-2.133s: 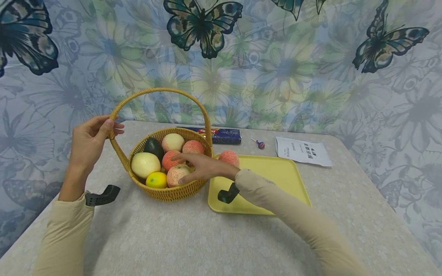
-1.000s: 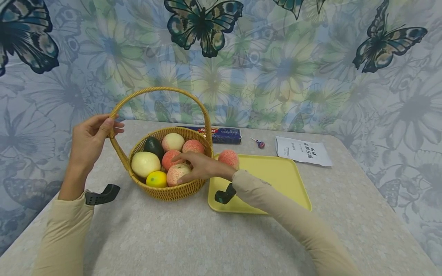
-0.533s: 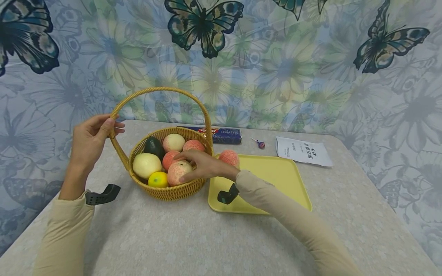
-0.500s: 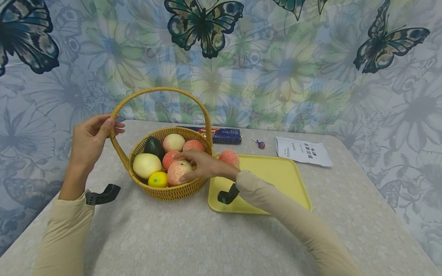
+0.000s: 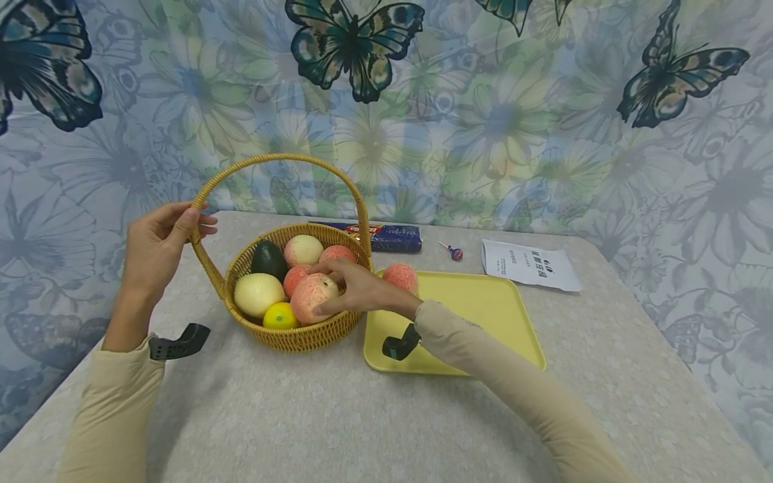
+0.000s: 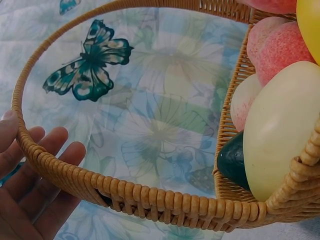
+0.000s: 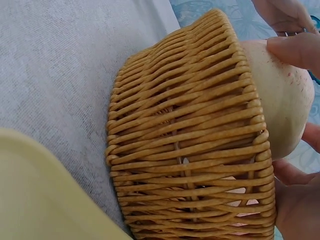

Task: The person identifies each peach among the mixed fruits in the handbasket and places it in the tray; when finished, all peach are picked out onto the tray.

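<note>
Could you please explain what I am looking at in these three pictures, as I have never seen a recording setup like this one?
There is no machine here: a person works with two bare hands and wears three cameras. The wide picture comes from a camera on the head, looking down at a grey table. The other two come from small cameras strapped to each wrist, so they show close, tilted views of the same scene.

On the table stands a wicker basket of fruit with a tall hoop handle. The left hand holds that handle. The right hand grips a pink-speckled apple at the basket's near right side. Beside the basket lies a yellow tray with one pink fruit on it. Further back lie a dark blue box, a lollipop and a printed paper.
</note>
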`<state>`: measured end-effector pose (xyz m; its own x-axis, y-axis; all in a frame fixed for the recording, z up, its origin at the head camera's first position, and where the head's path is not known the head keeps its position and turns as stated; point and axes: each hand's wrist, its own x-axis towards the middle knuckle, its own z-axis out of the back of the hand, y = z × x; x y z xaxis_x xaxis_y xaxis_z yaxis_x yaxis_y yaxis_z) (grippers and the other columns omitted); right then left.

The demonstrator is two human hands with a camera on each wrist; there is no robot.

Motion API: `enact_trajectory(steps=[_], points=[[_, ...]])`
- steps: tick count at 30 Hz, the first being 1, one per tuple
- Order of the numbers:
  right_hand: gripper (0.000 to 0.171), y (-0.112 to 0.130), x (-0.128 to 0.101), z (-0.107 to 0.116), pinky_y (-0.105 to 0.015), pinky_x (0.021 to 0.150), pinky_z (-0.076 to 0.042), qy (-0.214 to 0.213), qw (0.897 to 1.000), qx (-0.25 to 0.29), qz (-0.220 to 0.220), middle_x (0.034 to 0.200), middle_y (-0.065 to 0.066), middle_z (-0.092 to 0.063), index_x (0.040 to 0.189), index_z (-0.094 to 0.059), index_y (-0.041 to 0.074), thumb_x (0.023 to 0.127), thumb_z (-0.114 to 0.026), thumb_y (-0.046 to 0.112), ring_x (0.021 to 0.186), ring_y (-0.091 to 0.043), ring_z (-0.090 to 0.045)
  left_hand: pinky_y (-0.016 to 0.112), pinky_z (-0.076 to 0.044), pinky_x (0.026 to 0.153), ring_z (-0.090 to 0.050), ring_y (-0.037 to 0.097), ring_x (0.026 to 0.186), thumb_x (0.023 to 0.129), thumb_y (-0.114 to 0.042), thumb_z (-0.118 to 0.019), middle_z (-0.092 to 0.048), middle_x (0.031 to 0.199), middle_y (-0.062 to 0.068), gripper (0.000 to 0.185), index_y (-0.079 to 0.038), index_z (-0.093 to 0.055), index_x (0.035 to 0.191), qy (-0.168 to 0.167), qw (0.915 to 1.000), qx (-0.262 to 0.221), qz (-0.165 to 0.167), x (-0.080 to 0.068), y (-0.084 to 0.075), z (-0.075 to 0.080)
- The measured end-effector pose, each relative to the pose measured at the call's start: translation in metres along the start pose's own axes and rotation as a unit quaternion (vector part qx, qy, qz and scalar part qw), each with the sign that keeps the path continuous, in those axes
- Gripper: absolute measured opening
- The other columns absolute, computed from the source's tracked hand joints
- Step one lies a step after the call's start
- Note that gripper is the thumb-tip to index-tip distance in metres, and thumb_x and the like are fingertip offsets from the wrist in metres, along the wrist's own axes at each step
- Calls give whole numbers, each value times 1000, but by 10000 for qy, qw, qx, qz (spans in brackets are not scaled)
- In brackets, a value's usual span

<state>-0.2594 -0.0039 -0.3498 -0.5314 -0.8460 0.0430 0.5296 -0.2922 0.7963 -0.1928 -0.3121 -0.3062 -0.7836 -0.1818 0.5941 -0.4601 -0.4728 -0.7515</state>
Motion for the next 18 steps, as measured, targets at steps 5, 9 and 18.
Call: enact_trajectory(steps=[5, 9, 18], points=[[61, -1, -1, -1, -26, 95, -46, -24, 10000, 65, 11, 136, -1, -48, 137, -45, 17, 84, -73, 26, 116, -13, -53, 9, -48, 80, -68, 3, 82, 99, -22, -54, -68, 91, -12, 32, -3, -63, 122, -17, 10000, 11, -23, -3, -1, 0], [58, -1, -2, -1, -27, 97, -45, -7, 10000, 24, 32, 134, -2, -49, 136, -43, 17, 85, -71, 26, 118, -13, -52, 9, -48, 80, -68, 3, 82, 99, -21, -54, -68, 91, -12, 31, -2, -63, 122, -30, 10000, 22, -41, -5, -2, -1], [69, -5, -5, -2, -33, 102, -42, -115, 9998, 171, 43, 144, -7, -37, 139, -31, 15, 83, -69, 29, 132, -19, -40, 9, -49, 79, -68, 3, 82, 99, -22, -54, -69, 91, -12, 32, -2, -63, 122, -72, 9999, 25, -74, -8, -2, -2]])
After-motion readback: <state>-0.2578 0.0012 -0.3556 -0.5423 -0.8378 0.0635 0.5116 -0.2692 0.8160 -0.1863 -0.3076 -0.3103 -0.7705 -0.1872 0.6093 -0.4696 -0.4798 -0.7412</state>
